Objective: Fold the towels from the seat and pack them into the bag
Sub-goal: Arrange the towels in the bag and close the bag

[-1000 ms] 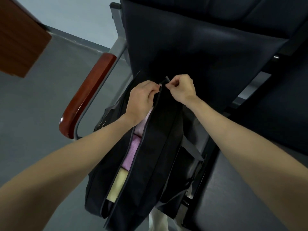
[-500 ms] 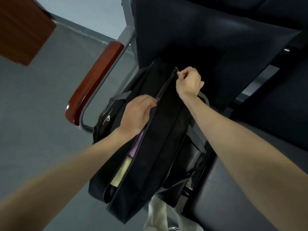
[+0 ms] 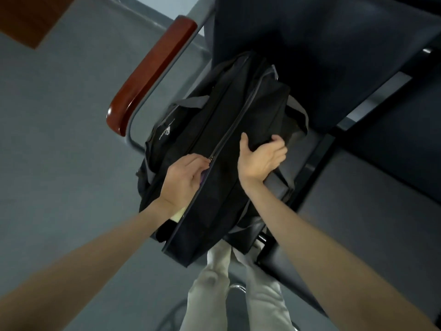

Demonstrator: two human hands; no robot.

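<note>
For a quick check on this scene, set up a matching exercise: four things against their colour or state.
Things:
1. bag
2. armrest
3. left hand
4. right hand

Colour or state:
A. reddish-brown, glossy
B. black, zipped along its far part, open near the person
C. at the zip slider
D. grips the bag's fabric beside the zip

Pairs: 1-B, 2-A, 3-C, 4-D
</note>
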